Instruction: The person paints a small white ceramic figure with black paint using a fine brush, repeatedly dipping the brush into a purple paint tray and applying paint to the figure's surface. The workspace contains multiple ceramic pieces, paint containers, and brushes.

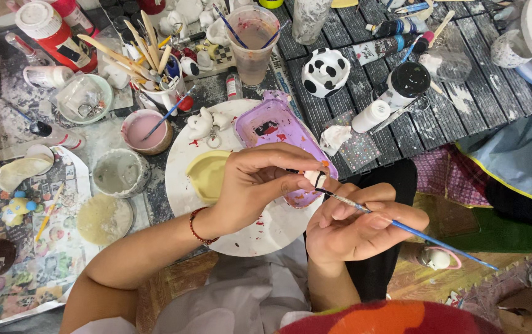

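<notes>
Here, a small white piece (316,178) is pinched in the left hand (253,185) over the plate (259,232), while a blue brush (402,227), gripped by the right hand (355,226), is angled up-left, tip touching it.

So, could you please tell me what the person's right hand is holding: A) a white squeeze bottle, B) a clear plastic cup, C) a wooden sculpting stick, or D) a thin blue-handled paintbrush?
D: the right hand grips a thin blue-handled paintbrush, its tip meeting the small white piece pinched in the left hand.
</notes>
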